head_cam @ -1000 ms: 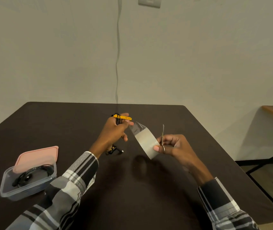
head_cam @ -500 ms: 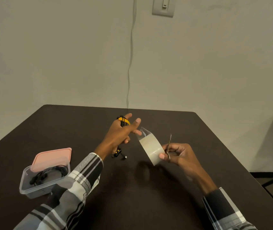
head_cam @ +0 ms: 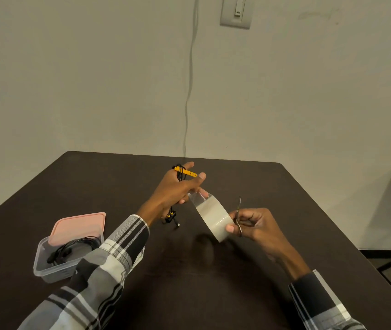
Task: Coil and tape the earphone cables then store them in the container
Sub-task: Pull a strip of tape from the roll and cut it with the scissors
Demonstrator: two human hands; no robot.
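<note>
The left hand [head_cam: 174, 189] is raised above the dark surface [head_cam: 213, 282], gripping a coiled black earphone cable [head_cam: 179, 173] with a yellow strap, its fingers [head_cam: 201, 175] pinching the tape [head_cam: 213, 214] end. The right hand [head_cam: 254, 223] fingers grip scissors [head_cam: 238, 215] against the tape roll. Left of both, a clear container [head_cam: 54, 263] holds another cable under a pink lid [head_cam: 78, 226]. A pale wall carries a switch [head_cam: 237, 11].

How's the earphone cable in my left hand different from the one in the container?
The held cable has a yellow strap and hangs from the left hand above the table; the container's cable looks all black and lies coiled inside the container. Both are black earphone cables.
</note>
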